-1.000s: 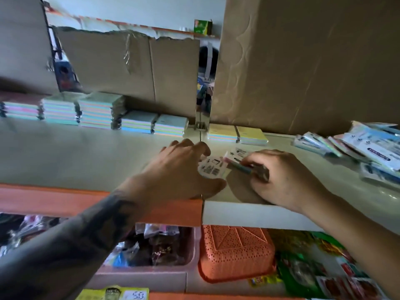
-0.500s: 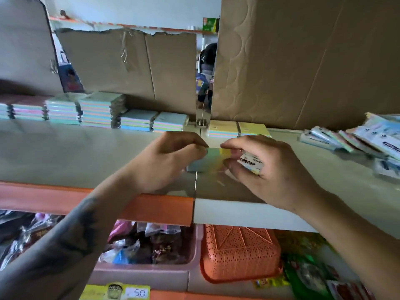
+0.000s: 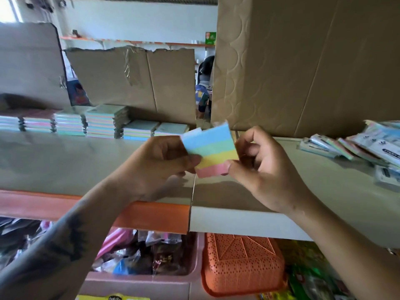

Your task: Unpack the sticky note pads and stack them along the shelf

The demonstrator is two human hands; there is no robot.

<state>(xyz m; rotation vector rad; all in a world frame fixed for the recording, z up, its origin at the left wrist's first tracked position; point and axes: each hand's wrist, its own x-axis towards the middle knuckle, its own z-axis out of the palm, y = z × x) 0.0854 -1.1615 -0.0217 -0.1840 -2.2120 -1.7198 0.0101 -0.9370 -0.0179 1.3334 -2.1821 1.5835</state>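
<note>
A rainbow sticky note pad [image 3: 211,149] is held up above the shelf [image 3: 65,161], pinched on its left edge by the left hand [image 3: 160,163] and at its lower right corner by the right hand [image 3: 259,167], fingers curled on both. Stacked pads [image 3: 101,122] are lined along the shelf's back to the left, wrapped packs [image 3: 368,144] are piled to the right, and cardboard [image 3: 303,61] stands behind. The pad's striped face is turned toward the camera, slightly tilted, stripes running across, blue on top and pink at the bottom.
</note>
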